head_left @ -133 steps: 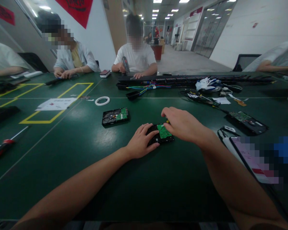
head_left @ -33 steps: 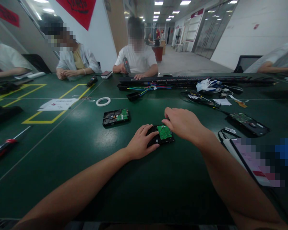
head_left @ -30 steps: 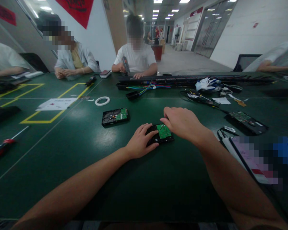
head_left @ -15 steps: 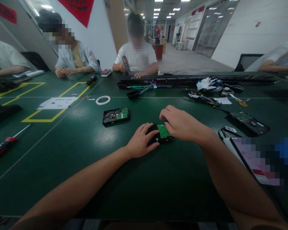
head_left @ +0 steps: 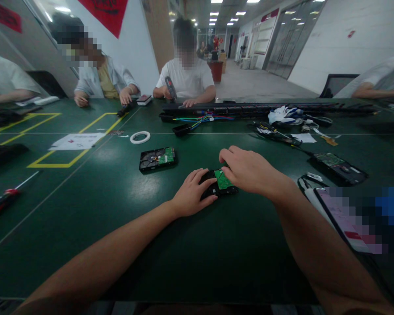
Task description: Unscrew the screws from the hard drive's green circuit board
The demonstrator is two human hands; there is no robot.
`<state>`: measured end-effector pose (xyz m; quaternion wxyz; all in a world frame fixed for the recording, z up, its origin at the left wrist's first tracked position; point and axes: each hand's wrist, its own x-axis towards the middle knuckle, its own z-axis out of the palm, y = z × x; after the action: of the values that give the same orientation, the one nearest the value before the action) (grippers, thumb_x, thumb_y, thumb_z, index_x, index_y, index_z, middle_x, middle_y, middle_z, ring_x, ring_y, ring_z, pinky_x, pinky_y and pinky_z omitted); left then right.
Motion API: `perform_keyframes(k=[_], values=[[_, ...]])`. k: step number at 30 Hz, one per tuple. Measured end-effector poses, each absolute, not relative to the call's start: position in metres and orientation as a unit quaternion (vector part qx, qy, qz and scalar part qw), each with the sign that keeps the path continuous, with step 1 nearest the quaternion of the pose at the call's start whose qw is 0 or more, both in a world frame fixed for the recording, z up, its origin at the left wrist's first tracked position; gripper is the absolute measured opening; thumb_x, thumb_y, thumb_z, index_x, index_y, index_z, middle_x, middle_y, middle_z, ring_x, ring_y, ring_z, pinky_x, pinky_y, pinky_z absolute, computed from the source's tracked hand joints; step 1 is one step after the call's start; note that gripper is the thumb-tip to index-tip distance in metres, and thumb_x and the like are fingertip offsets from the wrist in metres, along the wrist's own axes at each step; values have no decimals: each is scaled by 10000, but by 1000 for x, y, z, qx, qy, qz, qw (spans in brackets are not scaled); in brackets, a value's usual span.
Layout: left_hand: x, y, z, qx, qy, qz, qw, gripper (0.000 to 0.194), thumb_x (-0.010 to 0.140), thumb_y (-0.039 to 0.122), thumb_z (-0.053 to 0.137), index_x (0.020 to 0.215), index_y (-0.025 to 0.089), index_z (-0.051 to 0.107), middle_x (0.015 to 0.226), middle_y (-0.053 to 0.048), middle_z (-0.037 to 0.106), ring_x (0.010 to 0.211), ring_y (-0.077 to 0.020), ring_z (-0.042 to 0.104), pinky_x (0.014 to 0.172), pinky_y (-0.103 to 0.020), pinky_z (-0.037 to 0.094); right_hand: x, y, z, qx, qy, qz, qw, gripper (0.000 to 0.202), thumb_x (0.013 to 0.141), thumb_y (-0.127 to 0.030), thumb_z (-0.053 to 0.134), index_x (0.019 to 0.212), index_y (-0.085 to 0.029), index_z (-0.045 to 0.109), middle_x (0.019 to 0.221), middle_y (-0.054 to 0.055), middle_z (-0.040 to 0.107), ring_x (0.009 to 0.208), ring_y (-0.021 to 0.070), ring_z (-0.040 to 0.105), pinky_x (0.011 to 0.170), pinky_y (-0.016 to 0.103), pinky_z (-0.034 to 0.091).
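A hard drive (head_left: 223,180) lies on the green table with its green circuit board facing up. My left hand (head_left: 191,192) rests over its left end, fingers on top and thumb along the near edge, gripping it against the table. Above the board's far right part, my right hand (head_left: 244,169) is closed with thumb and fingertips pinched together. Whatever is between those fingertips is too small or hidden to make out. The drive's right far corner is covered by my right hand. A second hard drive (head_left: 157,159) lies to the left, also board side up.
Another hard drive (head_left: 338,166) sits at the right, near a phone (head_left: 338,214). At the far left lies a screwdriver (head_left: 6,199). Behind are a tape roll (head_left: 140,137), wires (head_left: 200,119), white gloves (head_left: 284,115) and long black rails (head_left: 249,108). Co-workers sit around the table.
Both my hands stay almost in place on and over the drive. Across the table, a co-worker's hand has reached onto the dark tool at the far left.
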<state>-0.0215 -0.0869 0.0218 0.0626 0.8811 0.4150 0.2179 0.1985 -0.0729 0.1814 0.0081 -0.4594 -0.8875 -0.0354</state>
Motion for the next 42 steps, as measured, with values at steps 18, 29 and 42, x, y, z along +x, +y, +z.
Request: perform_keyframes(k=[18,29,42], values=[[-22,-87,22,882,414,216,69,587,1005,517,695,1527,286,560,1676,-138,386,1568,-404,354,1276,-649,355,203,-65,177,-490,-870,-55,13,212,1046,-310,554,1181,-166,631,1143,152,752,910,296,727,677,356,405],[-22,-86,21,882,415,217,60,583,1013,527,681,1530,291,557,1672,-134,393,1564,-400,360,1275,-654,353,198,-64,176,-480,-875,-45,31,200,1059,-324,548,1128,-166,651,1062,140,774,884,284,725,668,352,391],[-22,-86,21,882,413,219,59,586,1005,521,691,1523,274,571,1674,-144,391,1562,-413,359,1276,-646,356,206,-63,175,-395,-916,46,54,240,940,-123,525,1133,-180,655,1152,117,728,1000,241,671,849,339,452]])
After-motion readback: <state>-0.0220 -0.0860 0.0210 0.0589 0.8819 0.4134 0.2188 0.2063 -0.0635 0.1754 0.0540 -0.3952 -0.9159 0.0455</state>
